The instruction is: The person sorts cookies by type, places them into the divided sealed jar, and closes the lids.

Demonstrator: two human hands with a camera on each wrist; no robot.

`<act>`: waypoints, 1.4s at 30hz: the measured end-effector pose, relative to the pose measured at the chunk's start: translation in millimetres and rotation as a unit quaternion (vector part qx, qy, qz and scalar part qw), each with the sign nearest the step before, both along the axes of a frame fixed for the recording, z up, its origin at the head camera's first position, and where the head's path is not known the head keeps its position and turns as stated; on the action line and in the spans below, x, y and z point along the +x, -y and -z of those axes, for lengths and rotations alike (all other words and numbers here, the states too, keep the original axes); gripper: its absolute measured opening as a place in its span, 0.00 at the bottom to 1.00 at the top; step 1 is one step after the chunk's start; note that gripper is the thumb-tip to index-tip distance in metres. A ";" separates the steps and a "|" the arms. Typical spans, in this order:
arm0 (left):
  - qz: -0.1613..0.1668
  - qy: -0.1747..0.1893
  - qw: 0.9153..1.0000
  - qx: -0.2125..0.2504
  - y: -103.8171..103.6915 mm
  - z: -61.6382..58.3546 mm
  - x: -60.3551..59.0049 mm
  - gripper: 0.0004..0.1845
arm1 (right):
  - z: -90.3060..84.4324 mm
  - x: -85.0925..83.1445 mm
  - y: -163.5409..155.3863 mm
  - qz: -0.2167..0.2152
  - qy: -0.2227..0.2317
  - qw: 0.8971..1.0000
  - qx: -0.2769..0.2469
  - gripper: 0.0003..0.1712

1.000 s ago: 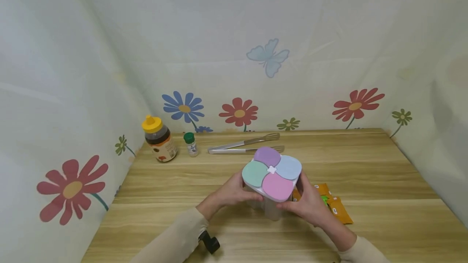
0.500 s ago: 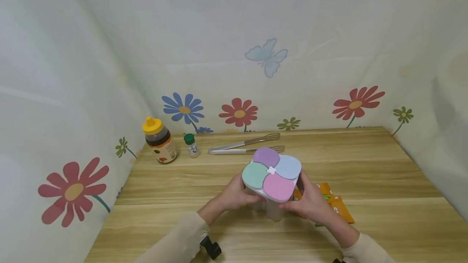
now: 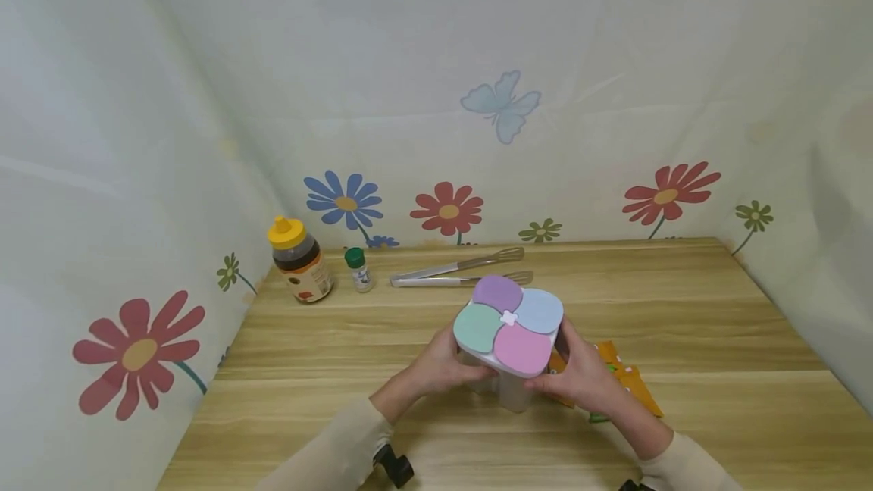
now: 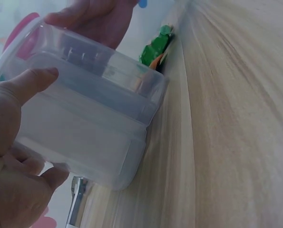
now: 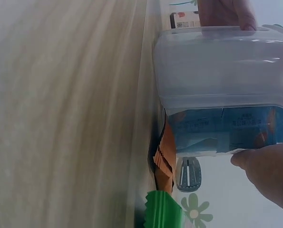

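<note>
A clear plastic storage box (image 4: 84, 104) is held between both hands, upright over the wooden table. Its lid (image 3: 508, 318) has four petal-shaped flaps in purple, blue, pink and green, all lying flat. My left hand (image 3: 442, 364) grips the left side, thumb along the front wall below the lid. On the opposite side my right hand (image 3: 583, 373) grips it the same way. Through the wall, the right wrist view shows blue packets (image 5: 222, 126) inside. The box's bottom edge is right at the table surface.
Orange and green packets (image 3: 637, 391) lie right of the box, partly behind my right hand. At the back left stand a yellow-capped bottle (image 3: 303, 267) of dark contents and a small green-capped shaker (image 3: 358, 273). Metal tongs (image 3: 430, 282) lie behind the box. A flowered curtain (image 3: 382, 112) surrounds the table.
</note>
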State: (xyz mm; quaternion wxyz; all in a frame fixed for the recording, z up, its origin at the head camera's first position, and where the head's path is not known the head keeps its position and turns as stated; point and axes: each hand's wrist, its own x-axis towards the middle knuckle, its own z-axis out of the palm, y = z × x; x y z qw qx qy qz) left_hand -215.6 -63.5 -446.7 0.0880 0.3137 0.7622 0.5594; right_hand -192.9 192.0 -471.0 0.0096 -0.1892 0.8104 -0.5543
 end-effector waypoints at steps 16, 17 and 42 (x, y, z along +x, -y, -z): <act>-0.013 0.003 1.000 -0.003 0.7 29.9 -12.3 0.50 | -0.6 -1.3 -0.7 -0.012 -0.004 1.000 0.004 0.66; -0.012 0.000 1.000 0.000 0.9 30.5 -12.5 0.50 | -0.9 -1.3 -0.8 -0.013 -0.005 1.000 0.005 0.66; -0.042 -0.024 0.998 -0.035 -2.5 9.3 6.7 0.50 | -6.1 -8.9 -9.8 -0.040 0.038 0.998 0.030 0.69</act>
